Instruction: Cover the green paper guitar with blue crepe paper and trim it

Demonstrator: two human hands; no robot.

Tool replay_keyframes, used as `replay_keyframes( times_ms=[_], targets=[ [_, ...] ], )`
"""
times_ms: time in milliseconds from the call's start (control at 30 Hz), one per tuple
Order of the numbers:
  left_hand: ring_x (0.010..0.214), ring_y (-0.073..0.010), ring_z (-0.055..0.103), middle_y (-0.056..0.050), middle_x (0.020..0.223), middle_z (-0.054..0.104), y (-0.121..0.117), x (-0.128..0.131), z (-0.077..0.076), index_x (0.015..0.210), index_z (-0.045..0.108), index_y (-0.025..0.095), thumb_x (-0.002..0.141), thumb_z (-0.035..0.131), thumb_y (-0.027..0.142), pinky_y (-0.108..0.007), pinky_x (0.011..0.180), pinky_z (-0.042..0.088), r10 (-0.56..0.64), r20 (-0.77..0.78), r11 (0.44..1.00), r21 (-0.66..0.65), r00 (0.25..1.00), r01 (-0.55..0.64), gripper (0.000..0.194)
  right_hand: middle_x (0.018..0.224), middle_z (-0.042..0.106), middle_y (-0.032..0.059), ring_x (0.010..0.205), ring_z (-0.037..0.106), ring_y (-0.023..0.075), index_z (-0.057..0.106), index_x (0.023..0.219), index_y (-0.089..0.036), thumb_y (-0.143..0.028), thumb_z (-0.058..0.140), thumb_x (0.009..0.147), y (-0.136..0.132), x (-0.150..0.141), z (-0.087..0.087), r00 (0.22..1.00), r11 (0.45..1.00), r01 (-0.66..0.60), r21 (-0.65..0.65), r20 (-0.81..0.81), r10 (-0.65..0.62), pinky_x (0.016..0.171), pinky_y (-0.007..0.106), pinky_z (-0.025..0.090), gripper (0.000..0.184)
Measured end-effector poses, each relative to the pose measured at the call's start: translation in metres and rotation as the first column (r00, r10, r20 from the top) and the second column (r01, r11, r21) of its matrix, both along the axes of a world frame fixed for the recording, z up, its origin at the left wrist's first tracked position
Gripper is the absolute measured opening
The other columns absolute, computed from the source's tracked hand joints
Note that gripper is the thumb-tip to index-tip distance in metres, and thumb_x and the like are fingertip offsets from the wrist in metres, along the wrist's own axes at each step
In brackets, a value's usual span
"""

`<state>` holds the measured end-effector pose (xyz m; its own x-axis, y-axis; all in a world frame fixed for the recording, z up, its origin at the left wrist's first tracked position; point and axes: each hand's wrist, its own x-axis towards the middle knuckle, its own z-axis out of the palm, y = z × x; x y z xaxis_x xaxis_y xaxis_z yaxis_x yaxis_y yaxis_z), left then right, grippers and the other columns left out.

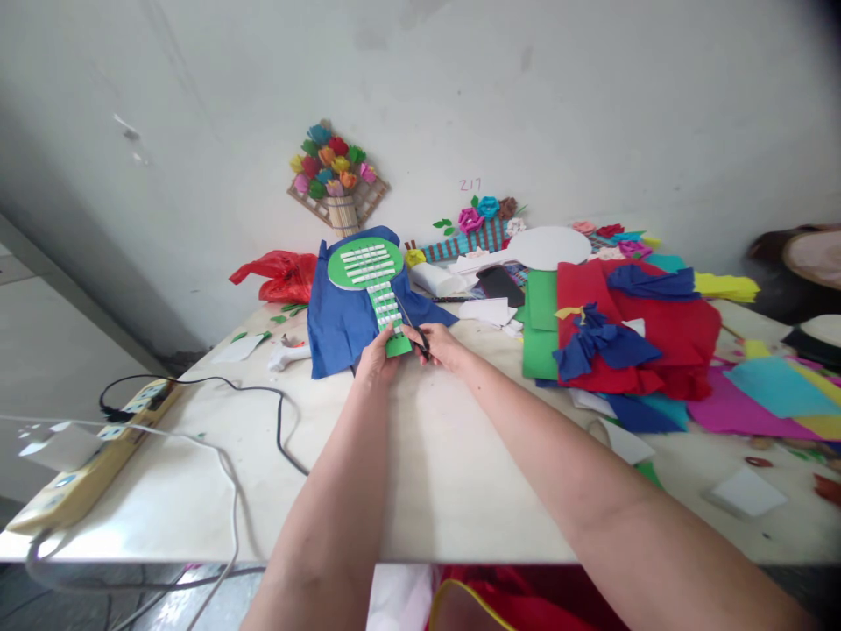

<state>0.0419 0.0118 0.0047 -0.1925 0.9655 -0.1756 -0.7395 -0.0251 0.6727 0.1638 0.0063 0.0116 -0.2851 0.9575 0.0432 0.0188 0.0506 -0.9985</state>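
A green paper cutout [336, 265] shaped like a racket, with rows of white strips across its round head and handle, is in front of me. My left hand [377, 358] grips the lower end of its handle. On the handle's right side, my right hand [441, 344] is closed round a pair of scissors [424, 345] with dark handles. The scissor blades point up along the handle's edge; whether they touch the paper I cannot tell. Beneath the cutout is a sheet of blue crepe paper [327, 333].
A yellow power strip [98, 469] with cables lies at the left, near a glue gun [287, 354] and a red plastic bag [279, 273]. Red crepe paper [683, 337], green sheets [540, 329] and a white oval card [550, 248] are at the right. A paper-flower bouquet [335, 171] leans against the wall.
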Motion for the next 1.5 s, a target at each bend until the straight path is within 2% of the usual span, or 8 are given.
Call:
replay_keyframes(
  times_ms=[233, 500, 733, 1167, 1333, 1500],
  targets=[
    [0.059, -0.014, 0.063, -0.005, 0.068, 0.066, 0.0048, -0.0016, -0.004, 0.078, 0.064, 0.01, 0.076, 0.061, 0.004, -0.025, 0.063, 0.051, 0.007, 0.025, 1.0, 0.012, 1.0, -0.008, 0.006, 0.039, 0.044, -0.0083, 0.026, 0.04, 0.0032, 0.046, 0.059, -0.016, -0.052, 0.072, 0.068, -0.0031, -0.005, 0.0031, 0.998, 0.998, 0.069, 0.01, -0.014, -0.069, 0.024, 0.015, 0.021, 0.045],
    [0.057, -0.0139, 0.062, -0.004, 0.067, 0.066, 0.0003, -0.0009, -0.0017, 0.077, 0.064, 0.011, 0.077, 0.059, 0.006, -0.024, 0.057, 0.051, -0.011, -0.007, 1.0, 0.014, 1.0, 0.011, 0.006, 0.043, 0.051, -0.0048, 0.03, 0.049, 0.0066, 0.05, 0.066, -0.016, -0.059, 0.067, 0.07, 0.0002, 0.0006, 0.0001, 0.999, 1.0, 0.003, -0.023, -0.043, -0.004, 0.023, 0.015, 0.02, 0.047],
    [0.058, -0.0151, 0.063, -0.006, 0.068, 0.066, -0.002, -0.0004, -0.0029, 0.078, 0.064, 0.009, 0.078, 0.059, 0.008, -0.026, 0.059, 0.052, -0.069, -0.042, 0.997, 0.034, 0.997, 0.071, 0.005, 0.044, 0.052, -0.0038, 0.03, 0.049, 0.0068, 0.051, 0.065, -0.015, -0.061, 0.065, 0.071, 0.0012, 0.0022, 0.0024, 1.0, 0.999, 0.016, -0.029, -0.026, -0.016, 0.024, 0.016, 0.02, 0.048],
    [0.061, -0.0159, 0.064, -0.008, 0.072, 0.068, -0.0016, -0.0002, -0.0045, 0.081, 0.064, 0.008, 0.075, 0.063, 0.009, -0.027, 0.062, 0.054, -0.084, -0.044, 0.996, 0.031, 0.995, 0.086, 0.005, 0.043, 0.05, -0.0052, 0.03, 0.048, 0.0067, 0.051, 0.065, -0.016, -0.059, 0.067, 0.07, 0.0023, 0.0006, 0.0011, 0.998, 0.999, 0.049, -0.003, -0.035, -0.049, 0.024, 0.016, 0.019, 0.046],
    [0.064, -0.0165, 0.065, -0.009, 0.076, 0.068, 0.0015, -0.0009, -0.0081, 0.085, 0.064, 0.008, 0.075, 0.063, 0.009, -0.028, 0.065, 0.054, -0.092, -0.036, 0.995, 0.039, 0.995, 0.093, 0.01, 0.042, 0.048, -0.0063, 0.029, 0.044, 0.0053, 0.049, 0.062, -0.016, -0.055, 0.069, 0.069, 0.0023, -0.0011, -0.0006, 0.995, 0.998, 0.064, 0.013, -0.074, -0.063, 0.026, 0.016, 0.025, 0.045],
    [0.068, -0.0175, 0.066, -0.009, 0.078, 0.068, 0.0032, -0.0002, -0.009, 0.082, 0.065, 0.008, 0.076, 0.061, 0.008, -0.028, 0.066, 0.053, -0.065, -0.041, 0.996, 0.054, 0.997, 0.067, 0.006, 0.041, 0.046, -0.0072, 0.029, 0.041, 0.0045, 0.047, 0.057, -0.017, -0.053, 0.071, 0.068, 0.0037, -0.0034, -0.002, 0.992, 0.996, 0.078, 0.052, -0.1, -0.072, 0.029, 0.016, 0.032, 0.044]
  ],
)
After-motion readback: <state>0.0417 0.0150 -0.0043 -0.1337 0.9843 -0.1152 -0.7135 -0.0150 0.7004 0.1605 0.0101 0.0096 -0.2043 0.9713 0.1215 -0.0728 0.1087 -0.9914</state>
